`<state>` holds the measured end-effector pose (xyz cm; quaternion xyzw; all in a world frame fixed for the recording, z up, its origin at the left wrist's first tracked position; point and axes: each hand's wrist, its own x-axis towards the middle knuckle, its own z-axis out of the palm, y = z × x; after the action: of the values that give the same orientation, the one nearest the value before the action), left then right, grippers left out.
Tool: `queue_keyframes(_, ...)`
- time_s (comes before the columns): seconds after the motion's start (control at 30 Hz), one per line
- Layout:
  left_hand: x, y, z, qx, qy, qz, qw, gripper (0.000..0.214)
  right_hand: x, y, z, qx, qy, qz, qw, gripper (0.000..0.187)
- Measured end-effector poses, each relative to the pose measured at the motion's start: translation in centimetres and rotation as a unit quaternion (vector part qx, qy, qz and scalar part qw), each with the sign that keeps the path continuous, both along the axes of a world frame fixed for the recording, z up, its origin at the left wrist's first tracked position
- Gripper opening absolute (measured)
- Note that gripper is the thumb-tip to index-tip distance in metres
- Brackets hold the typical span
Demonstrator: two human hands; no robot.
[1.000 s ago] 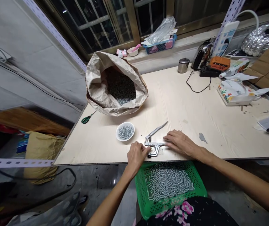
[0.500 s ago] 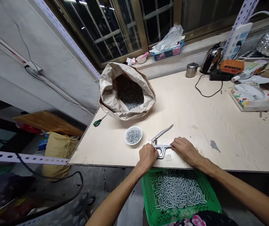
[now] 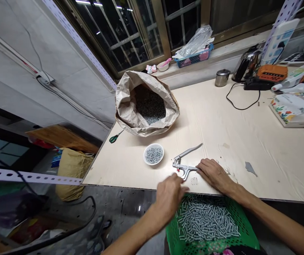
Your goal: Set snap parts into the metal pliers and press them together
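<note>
A grey metal hand tool, with two splayed handles, a coil spring and a small red part, lies on the table near its front edge. My right hand rests on the table with its fingers closed on the end of the tool's lower handle. My left hand hangs at the table edge, just short of the tool and over the near left side of a green basket. Its fingertips are apart and nothing shows between them. Many small metal pins fill the basket. A white bowl of small screw-like pieces stands left of the tool.
A large paper sack with dark and silvery metal pieces stands behind the bowl. Green-handled scissors lie at the left edge. A metal canister, an orange battery pack and a tissue pack occupy the back right.
My left hand has let go of the tool's head and come back toward me, over the basket edge. My right hand stays on the handle. The view has shifted slightly.
</note>
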<state>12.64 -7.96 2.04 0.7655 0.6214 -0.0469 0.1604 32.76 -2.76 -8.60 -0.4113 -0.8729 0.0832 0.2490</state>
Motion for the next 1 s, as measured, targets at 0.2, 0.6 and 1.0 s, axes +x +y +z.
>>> queue_keyframes(0.2,-8.1,5.8,0.4,0.109,0.118,0.177,0.971,0.024,-0.1,0.0,-0.3,0.017,0.004,0.001,1.000,0.018)
queue_keyframes(0.6,-9.5,9.4,-1.4,0.041,0.181,0.179,0.966,0.025,-0.3,0.2,-0.6,0.037,0.017,0.006,0.999,0.017)
queue_keyframes(1.0,-9.6,9.8,-1.2,0.041,0.197,0.122,0.972,0.024,-0.3,0.2,-0.3,0.026,0.016,0.008,1.000,0.016)
